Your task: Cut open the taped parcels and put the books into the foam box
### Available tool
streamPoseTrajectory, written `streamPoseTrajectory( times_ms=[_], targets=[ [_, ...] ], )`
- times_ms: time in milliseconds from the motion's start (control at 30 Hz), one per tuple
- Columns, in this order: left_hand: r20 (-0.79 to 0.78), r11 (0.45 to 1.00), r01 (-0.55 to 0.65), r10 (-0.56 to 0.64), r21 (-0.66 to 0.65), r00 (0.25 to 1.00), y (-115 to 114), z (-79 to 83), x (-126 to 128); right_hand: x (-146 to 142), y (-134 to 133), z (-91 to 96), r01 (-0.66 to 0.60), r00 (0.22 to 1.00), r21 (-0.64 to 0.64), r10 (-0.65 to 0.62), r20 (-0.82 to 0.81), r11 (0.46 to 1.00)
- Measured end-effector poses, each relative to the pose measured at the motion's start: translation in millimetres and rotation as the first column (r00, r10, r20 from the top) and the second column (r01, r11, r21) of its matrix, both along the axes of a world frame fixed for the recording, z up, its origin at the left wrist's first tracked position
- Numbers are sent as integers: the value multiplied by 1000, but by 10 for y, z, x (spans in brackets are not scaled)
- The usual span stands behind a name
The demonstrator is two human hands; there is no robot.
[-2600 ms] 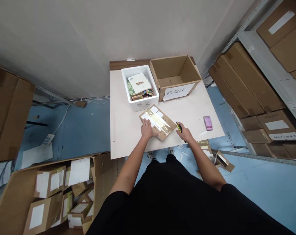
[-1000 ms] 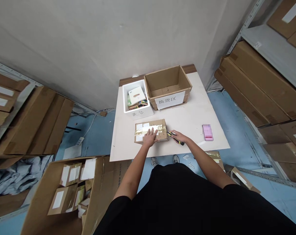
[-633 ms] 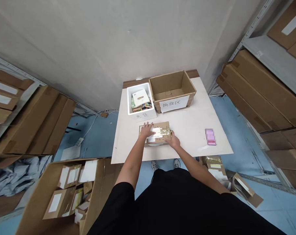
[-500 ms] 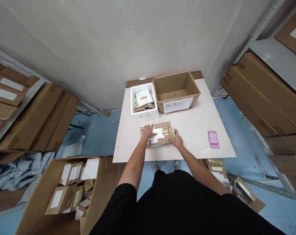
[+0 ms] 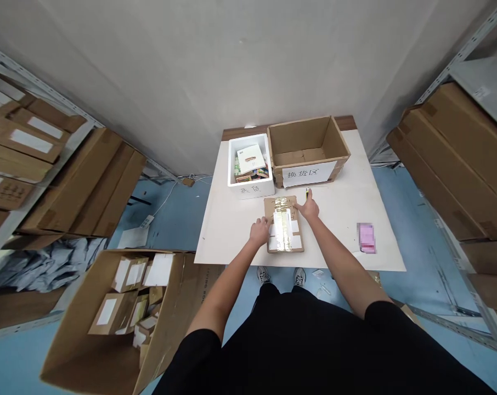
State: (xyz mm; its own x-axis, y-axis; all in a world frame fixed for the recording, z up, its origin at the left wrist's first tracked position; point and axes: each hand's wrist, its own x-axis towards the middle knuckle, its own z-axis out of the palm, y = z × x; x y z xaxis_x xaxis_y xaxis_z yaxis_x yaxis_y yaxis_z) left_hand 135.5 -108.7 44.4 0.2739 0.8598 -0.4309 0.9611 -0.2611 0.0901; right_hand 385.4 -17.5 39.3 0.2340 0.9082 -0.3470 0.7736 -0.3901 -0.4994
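On the table (image 5: pixel 232 236), the taped parcel (image 5: pixel 284 233) lies just my side of the foam box (image 5: pixel 250 190), long axis pointing at it. My left hand (image 5: pixel 260 230) rests open on its left edge; my right hand (image 5: pixel 309 208), nearer the box, seems closed round a cutter (image 5: pixel 306 192).
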Motion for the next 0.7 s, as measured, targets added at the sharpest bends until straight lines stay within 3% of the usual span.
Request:
streamPoseTrajectory(
  times_ms=[67,167,233,300,367,467,600,700],
  targets=[
    [58,977,208,-205,-47,977,212,31,-20,31,-352,-67,-23,999,8,23,-49,1000],
    [188,878,448,-417,-168,889,459,4,6,40,-934,-252,-96,987,-112,80,-137,989],
    [235,858,466,-417,-217,878,541,-45,46,45,-1193,-373,-86,984,-171,56,-172,981],
    [238,875,415,-361,-249,902,559,-92,80,71,-1259,-439,-61,986,-166,34,-162,984],
    [196,906,335,-290,-259,937,517,-121,108,113,-1122,-431,-67,993,-113,55,-109,991],
    [74,956,197,-185,-219,980,348,-150,188,121,-657,-325,-118,993,-39,119,8,992],
    [-58,990,-6,-2,-142,998,15,-203,413,-97,-8,-154,-280,950,-96,290,117,955],
    [-108,984,-145,134,-108,985,-205,-234,564,-274,213,-88,-390,910,-94,399,111,916]
  ],
)
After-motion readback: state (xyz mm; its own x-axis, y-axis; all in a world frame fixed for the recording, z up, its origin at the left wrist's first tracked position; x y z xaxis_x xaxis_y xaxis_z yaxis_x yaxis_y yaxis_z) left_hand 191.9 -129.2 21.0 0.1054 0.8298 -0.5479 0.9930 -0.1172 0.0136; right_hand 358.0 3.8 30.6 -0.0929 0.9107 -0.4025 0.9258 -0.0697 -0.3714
